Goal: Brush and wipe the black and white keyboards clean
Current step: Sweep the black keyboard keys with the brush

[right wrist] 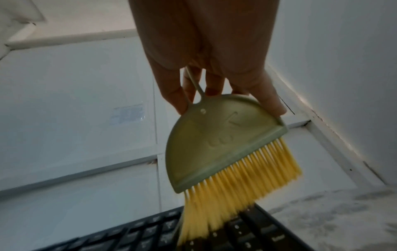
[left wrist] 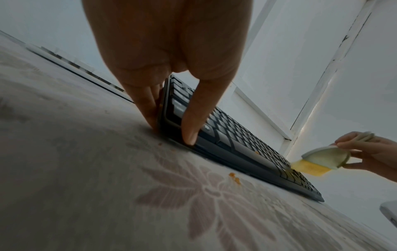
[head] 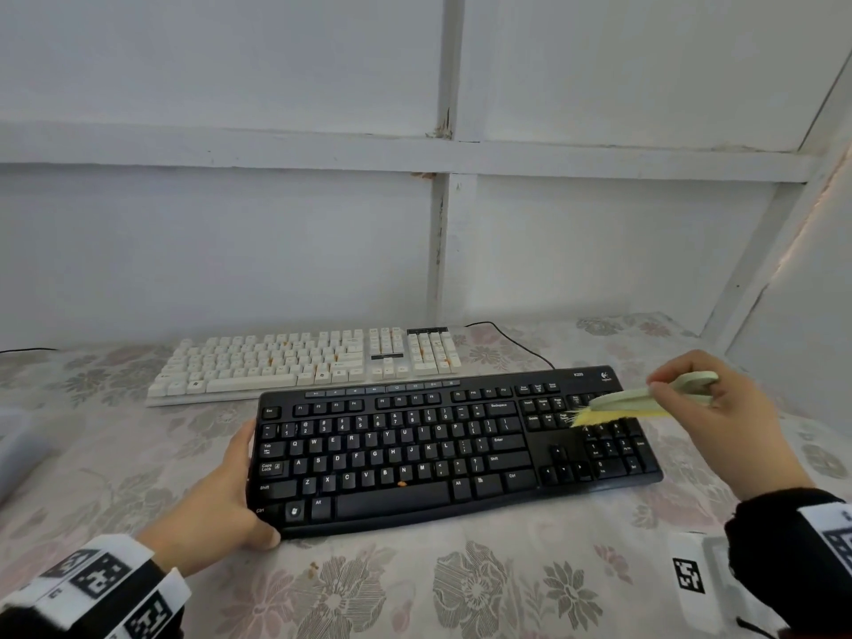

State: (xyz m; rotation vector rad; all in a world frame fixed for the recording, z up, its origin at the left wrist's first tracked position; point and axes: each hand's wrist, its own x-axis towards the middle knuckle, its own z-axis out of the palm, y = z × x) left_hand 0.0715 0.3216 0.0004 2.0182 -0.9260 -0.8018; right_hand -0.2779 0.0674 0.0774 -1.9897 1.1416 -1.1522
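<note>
1. Head view: the black keyboard (head: 456, 447) lies flat on the flowered worktop (head: 507, 588), the white keyboard (head: 304, 364) just behind it at 12 o'clock. The left hand (head: 221, 495) clasps the black keyboard's 9 o'clock end, fingers along the edge. The right hand (head: 724, 408) pinches a small brush (head: 645, 398) over the number pad at 3 o'clock. An orange crumb (head: 402, 483) sits above the space bar.
2. Left wrist view: thumb on the near corner and fingers (left wrist: 148, 105) against the end steady the keyboard (left wrist: 236, 135). It looks stiff, light and likely to slide, so bracing the end suits it.
3. Right wrist view: fingers (right wrist: 268, 95) curl round the brush's (right wrist: 221, 144) thin handle and head. The yellow bristles (right wrist: 236, 191) are soft and bend on the keys; light pressure should do.
</note>
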